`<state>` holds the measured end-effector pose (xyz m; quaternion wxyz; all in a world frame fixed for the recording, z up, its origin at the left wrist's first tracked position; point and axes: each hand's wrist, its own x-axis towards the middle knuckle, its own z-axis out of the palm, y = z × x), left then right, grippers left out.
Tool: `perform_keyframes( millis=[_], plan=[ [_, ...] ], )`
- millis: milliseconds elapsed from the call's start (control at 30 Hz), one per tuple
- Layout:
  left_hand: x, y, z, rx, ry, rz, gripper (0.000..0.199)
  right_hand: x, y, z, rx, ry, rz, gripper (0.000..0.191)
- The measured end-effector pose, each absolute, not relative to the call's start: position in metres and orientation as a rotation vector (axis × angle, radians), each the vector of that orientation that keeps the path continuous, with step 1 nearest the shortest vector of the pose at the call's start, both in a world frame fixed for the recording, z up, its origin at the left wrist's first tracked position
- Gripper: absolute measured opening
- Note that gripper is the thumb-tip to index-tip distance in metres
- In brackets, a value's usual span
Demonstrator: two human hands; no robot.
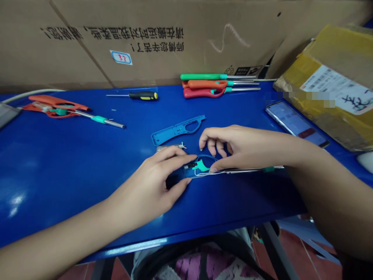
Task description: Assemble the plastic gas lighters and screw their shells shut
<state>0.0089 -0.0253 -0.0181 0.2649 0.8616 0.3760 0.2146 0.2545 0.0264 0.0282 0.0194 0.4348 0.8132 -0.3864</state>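
Note:
Both my hands work over a blue tabletop (64,182). My left hand (148,186) grips the near end of a blue plastic lighter shell (182,173), which holds a teal trigger piece (202,166) and a thin white wire. My right hand (233,149) curls over the shell's loop, its thumb pressing beside the teal piece. A long metal tube (247,170) runs out to the right beneath that hand. Just beyond my fingers lie a second, empty blue shell half (175,130) and a small metal part (170,147).
A black-and-yellow screwdriver (142,95) lies at the back. Green, orange and red lighters (205,86) lie back right, and an orange one (55,106) lies left. A phone (295,123) sits right, by a taped parcel (332,89). Cardboard boxes (145,42) stand behind.

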Motion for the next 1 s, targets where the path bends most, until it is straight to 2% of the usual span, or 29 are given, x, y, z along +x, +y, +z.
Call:
perform_keyframes(
  millis=[200,367,600,1000],
  plan=[
    [0.010,-0.027,-0.020,2.383,1.004,0.647,0.043,0.261,0.028,0.032,1.254,2.490,-1.222,0.026],
    [0.010,-0.027,-0.020,2.407,0.983,0.664,0.043,0.256,0.026,0.031,1.263,2.536,-1.205,0.028],
    [0.011,-0.027,-0.022,2.355,0.982,0.669,0.041,0.249,0.024,0.023,1.234,2.646,-1.103,0.017],
    [0.012,-0.021,-0.023,2.286,0.998,0.757,0.028,0.247,0.021,0.019,1.202,2.781,-0.961,0.011]
  ],
)
